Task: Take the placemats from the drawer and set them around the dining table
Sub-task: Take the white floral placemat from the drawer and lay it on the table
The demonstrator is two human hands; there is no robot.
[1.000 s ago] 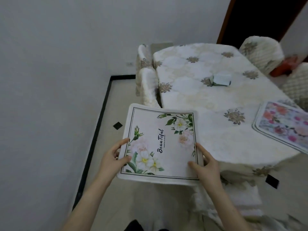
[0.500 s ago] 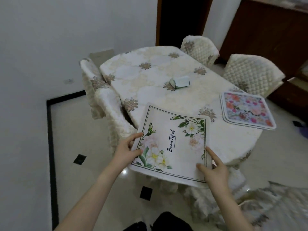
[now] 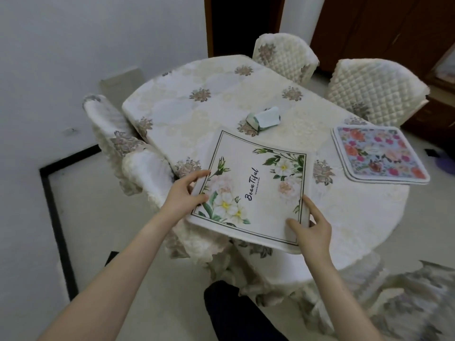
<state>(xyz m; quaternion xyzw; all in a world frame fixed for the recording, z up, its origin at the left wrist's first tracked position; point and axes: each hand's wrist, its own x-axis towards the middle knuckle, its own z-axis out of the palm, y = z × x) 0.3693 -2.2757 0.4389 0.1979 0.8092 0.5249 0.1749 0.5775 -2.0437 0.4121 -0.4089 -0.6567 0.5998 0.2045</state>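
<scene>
Placemat printed with white flowers (image 3: 251,190) is being held over the near edge of the worktop (image 3: 209,104), the left hand (image 3: 183,195) pinching its left edge and the right hand (image 3: 311,230) gripping its near right corner. Farther right, a pink-flowered placemat (image 3: 379,151) is lying flat on the worktop.

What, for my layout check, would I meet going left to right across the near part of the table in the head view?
left hand → white floral placemat → right hand → colourful floral placemat
</scene>
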